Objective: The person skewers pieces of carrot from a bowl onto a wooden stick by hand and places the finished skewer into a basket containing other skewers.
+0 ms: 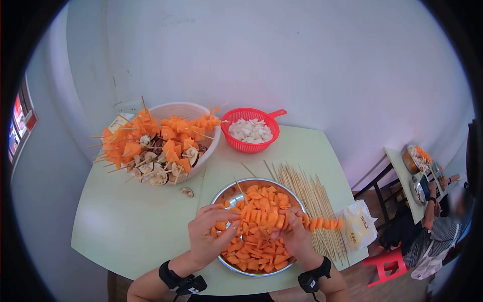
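Note:
Below me, a round metal bowl holds a heap of cut carrot slices. Over it, a carrot skewer lies roughly level, its slices packed in a row and sticking out past my right hand. My right hand is closed around its middle. My left hand has thumb and fingers pinched at the left end of the row; the exact contact there is partly hidden. A loose bamboo stick leans over the bowl's far rim.
Many bamboo sticks lie right of the bowl, beside a white packet. A white basket overflows with filled skewers. A red strainer holds white pieces. Another person sits at a table at right, near a red stool.

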`<state>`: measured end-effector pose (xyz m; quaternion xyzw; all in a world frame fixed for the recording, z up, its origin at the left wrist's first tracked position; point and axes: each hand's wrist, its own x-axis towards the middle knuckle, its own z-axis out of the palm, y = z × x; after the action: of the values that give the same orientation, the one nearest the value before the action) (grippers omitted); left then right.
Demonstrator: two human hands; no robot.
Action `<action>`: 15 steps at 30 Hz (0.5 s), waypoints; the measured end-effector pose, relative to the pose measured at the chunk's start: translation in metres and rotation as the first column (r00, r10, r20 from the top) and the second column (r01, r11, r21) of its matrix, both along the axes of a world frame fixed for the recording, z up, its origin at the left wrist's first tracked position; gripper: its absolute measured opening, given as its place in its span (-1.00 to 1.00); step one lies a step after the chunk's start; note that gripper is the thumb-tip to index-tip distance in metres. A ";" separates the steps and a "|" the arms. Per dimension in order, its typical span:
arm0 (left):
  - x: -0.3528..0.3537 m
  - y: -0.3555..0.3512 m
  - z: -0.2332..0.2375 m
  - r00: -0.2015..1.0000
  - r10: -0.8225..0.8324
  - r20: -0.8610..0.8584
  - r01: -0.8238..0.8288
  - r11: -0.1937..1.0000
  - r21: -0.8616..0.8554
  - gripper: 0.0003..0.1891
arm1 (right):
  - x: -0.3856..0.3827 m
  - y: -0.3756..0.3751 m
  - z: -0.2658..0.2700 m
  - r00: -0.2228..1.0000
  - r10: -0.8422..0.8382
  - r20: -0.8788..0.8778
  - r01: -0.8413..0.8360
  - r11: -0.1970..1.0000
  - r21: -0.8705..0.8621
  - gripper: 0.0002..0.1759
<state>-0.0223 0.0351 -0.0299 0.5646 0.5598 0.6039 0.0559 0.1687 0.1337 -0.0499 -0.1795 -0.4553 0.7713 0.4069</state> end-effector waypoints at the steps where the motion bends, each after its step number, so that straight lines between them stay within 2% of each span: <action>1: -0.001 0.000 0.002 0.998 -0.056 0.025 0.056 0.998 -0.012 -0.90 | 0.000 0.002 -0.001 0.999 -0.017 -0.032 0.016 0.999 -0.032 -0.76; 2: 0.000 0.000 0.005 0.998 -0.056 0.026 0.056 0.998 -0.010 -0.90 | 0.001 0.004 0.000 0.999 -0.016 -0.030 0.015 0.999 -0.030 -0.76; 3: 0.003 0.000 0.010 0.959 -0.093 0.269 0.116 0.991 -0.072 -0.91 | 0.002 0.005 0.000 1.000 0.007 -0.006 -0.007 0.999 -0.038 -0.76; 4: 0.004 -0.001 0.013 0.860 -0.106 0.499 0.189 0.975 -0.118 -0.92 | 0.002 0.005 -0.001 0.999 0.031 0.018 -0.031 0.998 -0.047 -0.76; 5: 0.000 0.000 0.012 0.860 -0.105 0.499 0.188 0.975 -0.118 -0.92 | 0.002 0.005 -0.001 0.999 0.032 0.019 -0.031 0.998 -0.048 -0.76; 7: -0.009 0.001 0.007 0.924 -0.228 0.308 0.280 0.950 -0.136 -0.91 | 0.002 0.006 0.000 1.000 0.001 0.013 0.000 0.995 -0.104 -0.76; 15: -0.009 0.000 0.012 0.934 -0.196 0.298 0.262 0.943 -0.202 -0.91 | 0.000 0.006 -0.001 1.000 -0.018 0.022 0.020 0.993 -0.112 -0.77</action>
<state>-0.0310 0.0350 -0.0181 0.5266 0.5451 0.5935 0.2708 0.1685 0.1394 -0.0508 -0.2146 -0.4137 0.7899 0.3985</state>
